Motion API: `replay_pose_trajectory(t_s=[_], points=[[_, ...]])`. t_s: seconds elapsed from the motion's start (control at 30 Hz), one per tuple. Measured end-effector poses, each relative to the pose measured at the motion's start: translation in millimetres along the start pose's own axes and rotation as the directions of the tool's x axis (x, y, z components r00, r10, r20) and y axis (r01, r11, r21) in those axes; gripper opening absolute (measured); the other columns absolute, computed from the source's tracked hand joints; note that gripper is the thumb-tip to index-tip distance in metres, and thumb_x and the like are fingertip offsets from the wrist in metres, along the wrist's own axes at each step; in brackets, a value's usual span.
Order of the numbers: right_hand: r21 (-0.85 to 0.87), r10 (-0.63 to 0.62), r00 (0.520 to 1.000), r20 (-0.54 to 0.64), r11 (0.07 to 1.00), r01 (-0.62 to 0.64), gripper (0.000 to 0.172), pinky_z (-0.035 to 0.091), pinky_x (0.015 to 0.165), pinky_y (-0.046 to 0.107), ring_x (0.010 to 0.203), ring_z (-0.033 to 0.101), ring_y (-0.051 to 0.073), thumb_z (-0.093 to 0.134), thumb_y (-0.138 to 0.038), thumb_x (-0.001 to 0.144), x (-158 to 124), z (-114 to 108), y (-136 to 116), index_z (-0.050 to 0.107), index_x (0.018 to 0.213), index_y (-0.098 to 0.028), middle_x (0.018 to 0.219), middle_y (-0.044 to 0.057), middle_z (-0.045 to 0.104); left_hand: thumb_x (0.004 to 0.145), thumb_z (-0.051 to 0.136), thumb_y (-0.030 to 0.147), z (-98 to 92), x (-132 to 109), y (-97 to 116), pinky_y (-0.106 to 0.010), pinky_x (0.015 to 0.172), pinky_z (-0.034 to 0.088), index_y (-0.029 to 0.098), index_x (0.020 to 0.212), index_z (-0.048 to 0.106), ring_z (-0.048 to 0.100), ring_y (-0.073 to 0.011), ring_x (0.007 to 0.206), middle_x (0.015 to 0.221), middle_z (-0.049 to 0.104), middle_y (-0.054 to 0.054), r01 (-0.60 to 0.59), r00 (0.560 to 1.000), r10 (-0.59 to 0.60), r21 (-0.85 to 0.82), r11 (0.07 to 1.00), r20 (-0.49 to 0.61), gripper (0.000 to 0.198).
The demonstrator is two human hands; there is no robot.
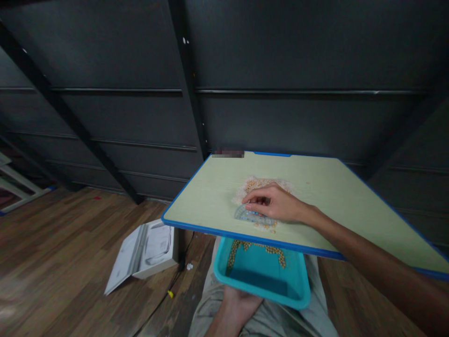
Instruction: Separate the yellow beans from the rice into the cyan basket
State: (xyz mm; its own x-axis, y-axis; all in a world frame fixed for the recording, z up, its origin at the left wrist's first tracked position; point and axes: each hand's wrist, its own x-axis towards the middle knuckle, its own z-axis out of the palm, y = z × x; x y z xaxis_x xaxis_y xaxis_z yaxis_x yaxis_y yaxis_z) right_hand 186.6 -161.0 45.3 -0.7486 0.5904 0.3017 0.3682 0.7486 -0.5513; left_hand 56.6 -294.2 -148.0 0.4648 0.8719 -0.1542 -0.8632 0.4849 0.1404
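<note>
Protractor (242,213) long axis: left to right, roughly along the table's (196,201) near edge. Right hand (277,202) pinches it. Left hand (238,302), beneath tray (259,274): grip indeterminable.

A plain indoor room is seen, possibly in a home; whether it is lived in or used as a workroom cannot be told. The floor (52,243) is covered with brown wood-look planks, and the dark wall (298,47) is divided into panels by posts (187,75) and thin rails (308,91). A small, blue-edged table (196,201) is placed by it, and the planks are partly covered by an opened white box (161,266) and a dark cable (181,267).
</note>
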Motion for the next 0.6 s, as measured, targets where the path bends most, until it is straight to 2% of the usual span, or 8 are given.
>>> replay_pose_trajectory(t_s=[0.17, 0.4, 0.6], points=[[0.032, 0.012, 1.0, 0.027, 0.999, -0.013, 0.022, 0.048, 0.07, 0.027, 0.077, 0.065, 0.014, 0.06, -0.029, 0.092, 0, 0, -2, 0.073, 0.105, -0.017, 0.093, 0.005, 0.075, 0.095, 0.037, 0.039, 2.8, 0, -1, -0.047, 0.111, 0.035, 0.02, 0.125, 0.062, 0.068, -0.0259, 0.11, 0.113, 0.077, -0.009, -0.019, 1.0, 0.019, 0.013, 1.0, -0.003, 0.043], [0.053, 0.005, 0.999, 0.054, 0.999, -0.008, 0.023, 0.049, 0.073, 0.028, 0.081, 0.066, 0.015, 0.059, -0.031, 0.092, 0, 0, -6, 0.073, 0.104, -0.017, 0.095, 0.006, 0.075, 0.094, 0.038, 0.039, -9.2, 0, 0, -0.049, 0.112, 0.033, 0.018, 0.117, 0.068, 0.063, -0.0285, 0.118, 0.12, 0.074, -0.011, 0.001, 1.0, -0.002, 0.045, 0.999, 0.029, 0.043], [0.07, 0.007, 0.997, 0.07, 0.997, -0.012, 0.022, 0.048, 0.07, 0.027, 0.078, 0.065, 0.014, 0.06, -0.03, 0.092, 1, 0, -6, 0.073, 0.104, -0.016, 0.093, 0.006, 0.075, 0.092, 0.043, 0.037, 22.5, -3, 3, -0.051, 0.113, 0.032, 0.022, 0.123, 0.064, 0.056, -0.0276, 0.127, 0.116, 0.076, -0.008, 0.013, 1.0, -0.013, 0.005, 1.0, -0.003, 0.04]])
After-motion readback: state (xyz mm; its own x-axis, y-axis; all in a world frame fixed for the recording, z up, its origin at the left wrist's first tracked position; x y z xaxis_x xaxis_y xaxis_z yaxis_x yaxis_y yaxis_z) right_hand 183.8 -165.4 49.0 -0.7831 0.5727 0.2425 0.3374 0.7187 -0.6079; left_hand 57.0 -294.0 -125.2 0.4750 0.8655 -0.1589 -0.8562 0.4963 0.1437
